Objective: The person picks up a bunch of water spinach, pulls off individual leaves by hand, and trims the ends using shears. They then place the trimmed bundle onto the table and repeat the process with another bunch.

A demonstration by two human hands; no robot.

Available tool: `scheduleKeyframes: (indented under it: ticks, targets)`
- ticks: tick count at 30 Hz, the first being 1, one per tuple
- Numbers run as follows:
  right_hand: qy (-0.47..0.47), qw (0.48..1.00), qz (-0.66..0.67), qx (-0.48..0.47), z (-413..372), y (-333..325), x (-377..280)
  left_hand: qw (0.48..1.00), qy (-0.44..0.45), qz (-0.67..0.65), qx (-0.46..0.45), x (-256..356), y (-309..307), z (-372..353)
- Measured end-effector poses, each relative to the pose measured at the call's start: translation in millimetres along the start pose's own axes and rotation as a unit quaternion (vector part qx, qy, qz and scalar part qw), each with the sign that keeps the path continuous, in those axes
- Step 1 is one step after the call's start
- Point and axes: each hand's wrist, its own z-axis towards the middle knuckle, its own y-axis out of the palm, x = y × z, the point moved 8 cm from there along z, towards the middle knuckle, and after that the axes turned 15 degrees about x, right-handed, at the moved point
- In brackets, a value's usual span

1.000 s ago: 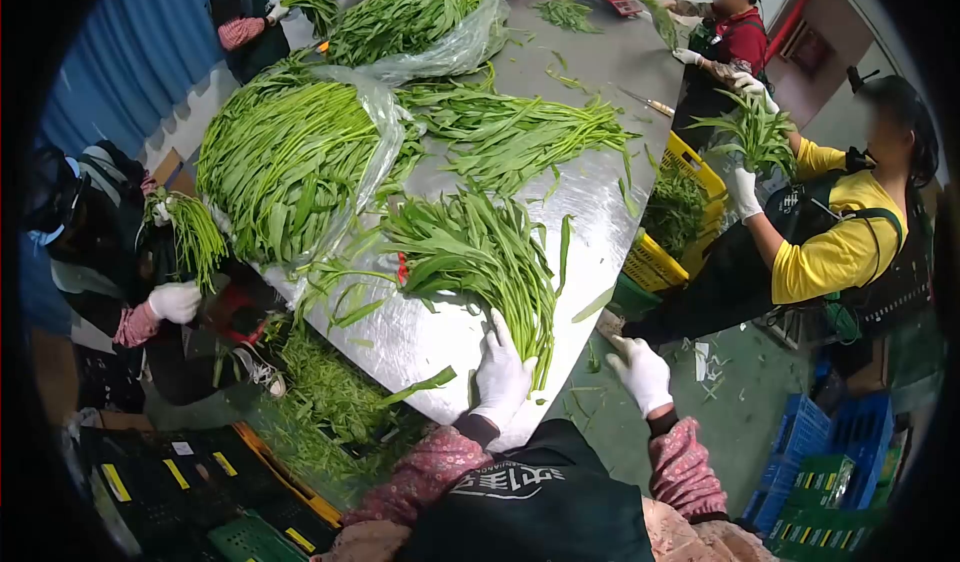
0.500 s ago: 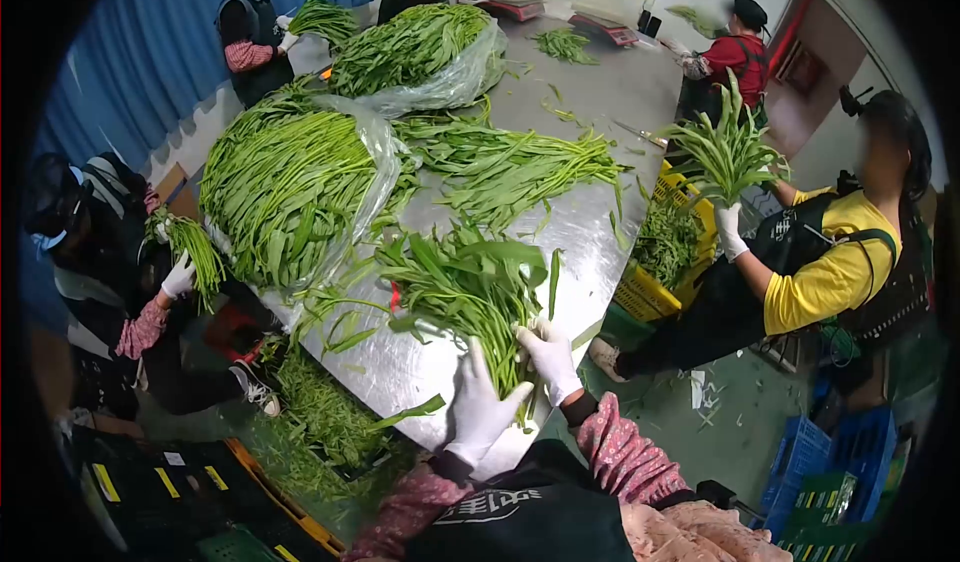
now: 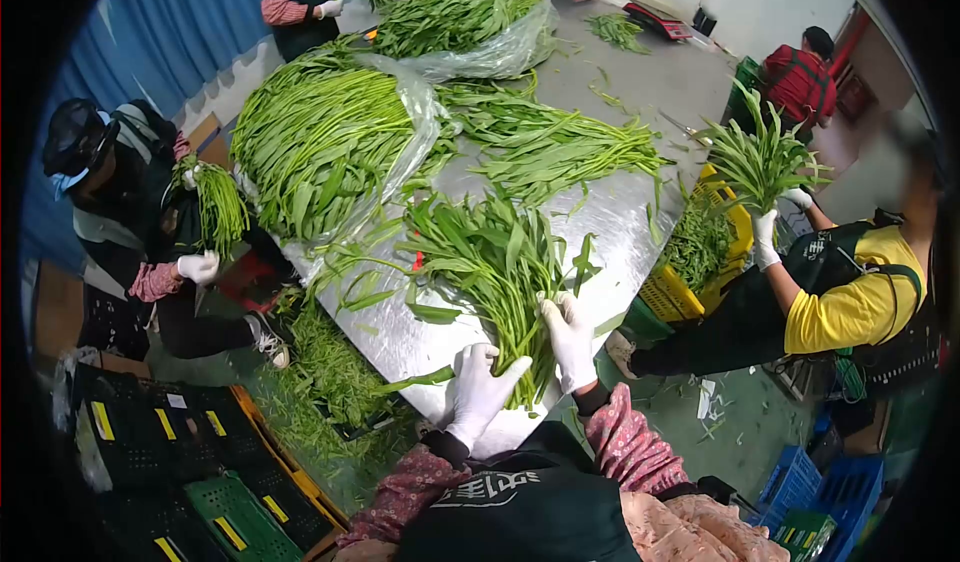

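Observation:
A loose bunch of leafy greens that look like water spinach (image 3: 490, 262) lies on the metal table in front of me, its stems pointing toward my body. My left hand (image 3: 482, 394), in a white glove, is at the left of the stem ends, fingers bent and thumb laid over the stems. From the right, my gloved right hand (image 3: 570, 344) closes its fingers and thumb on stems at the bunch's edge. Beside the leaves on the left shows a small red piece (image 3: 418, 260). One loose leaf (image 3: 418, 380) hangs over the table's edge near my left hand.
Large heaps of greens (image 3: 320, 152) in clear plastic cover the metal table (image 3: 625, 227), with another pile (image 3: 570, 152) beyond. A co-worker in yellow (image 3: 850, 302) holds greens above a yellow crate (image 3: 670, 292). Another co-worker (image 3: 130, 202) sits left. Dark crates (image 3: 170, 432) stand lower left.
The view has shifted, so the table appears farther right. My left fingers have bent in from a spread pose, and the right hand still grips stems. The co-worker in red has turned away.

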Motion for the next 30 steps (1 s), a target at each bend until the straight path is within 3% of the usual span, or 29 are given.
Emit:
scheduleKeyframes:
  ticks: [1, 3, 4, 7, 8, 9, 11, 12, 13, 16, 18, 19, 21, 23, 24, 27, 28, 29, 30]
  targets:
    - [-0.043, 0.999, -0.007, 0.002, -5.5, 5.4, -11.8, 1.000, 0.002, 0.011, -0.006, 4.2, -1.7, 1.3]
    - [-0.148, 0.977, -0.153, -0.015, -15.8, 11.6, -36.5, 0.999, 0.027, -0.018, 0.003, -1.9, 3.1, 2.7]
    - [-0.298, 0.939, -0.169, 0.008, -31.2, 15.0, -68.5, 1.000, 0.009, -0.019, -0.005, -6.2, 4.0, 2.2]
    - [-0.331, 0.924, -0.167, -0.089, -61.3, 43.4, -87.7, 1.000, -0.005, -0.010, -0.005, -14.9, 6.2, 3.0]
    - [-0.354, 0.882, -0.278, -0.138, -68.6, 57.1, -73.8, 0.998, -0.036, -0.045, 0.014, -25.1, 7.4, 3.6]
    - [-0.399, 0.877, -0.223, -0.147, -75.1, 60.5, -77.9, 0.994, -0.069, -0.081, -0.019, -34.1, 11.3, 3.7]
    - [-0.383, 0.899, -0.205, -0.060, -67.9, 50.1, -85.0, 0.992, -0.081, -0.094, -0.003, -54.7, 18.9, 4.6]
    - [-0.327, 0.917, -0.228, -0.012, -62.0, 39.0, -80.4, 0.989, -0.057, -0.137, 0.020, -64.3, 26.0, 3.3]
    - [-0.344, 0.906, -0.247, 0.028, -57.5, 33.2, -75.7, 0.973, -0.122, -0.198, 0.007, -67.2, 25.1, 1.4]
    - [-0.337, 0.860, -0.380, 0.053, -44.2, 27.2, -45.2, 0.958, -0.130, -0.255, 0.008, -77.4, 30.5, -1.3]
    - [-0.228, 0.922, -0.313, 0.006, -31.3, 22.0, -15.6, 0.933, -0.162, -0.319, 0.030, -81.3, 33.5, -4.4]
    - [-0.171, 0.945, -0.278, -0.019, -28.6, 21.2, -5.5, 0.953, -0.135, -0.270, 0.022, -60.6, 14.3, 1.6]
    - [-0.057, 0.983, -0.172, 0.035, -18.7, 8.3, 11.6, 0.917, -0.175, -0.358, 0.028, -75.2, 22.2, -2.3]
    - [-0.055, 0.994, -0.084, 0.049, -17.4, 1.2, -3.8, 0.934, -0.154, -0.314, 0.073, -68.2, 6.3, 0.4]
    - [0.042, 0.996, -0.063, 0.043, -19.4, -3.0, -2.6, 0.930, -0.163, -0.319, 0.088, -72.7, 6.1, -0.2]
    - [-0.038, 0.994, -0.050, 0.086, -14.4, -10.7, -1.3, 0.891, -0.230, -0.385, 0.075, -72.2, 9.2, -0.8]
    - [-0.003, 0.996, -0.054, 0.074, -9.1, -16.1, 20.0, 0.889, -0.232, -0.388, 0.081, -75.9, 9.9, -1.2]
    - [0.095, 0.993, 0.042, 0.060, -10.2, -14.4, 23.7, 0.886, -0.231, -0.392, 0.088, -76.2, 8.9, 1.5]
    - [0.123, 0.986, 0.107, 0.032, -8.8, -13.2, 25.0, 0.874, -0.230, -0.415, 0.106, -72.6, 8.0, 2.5]
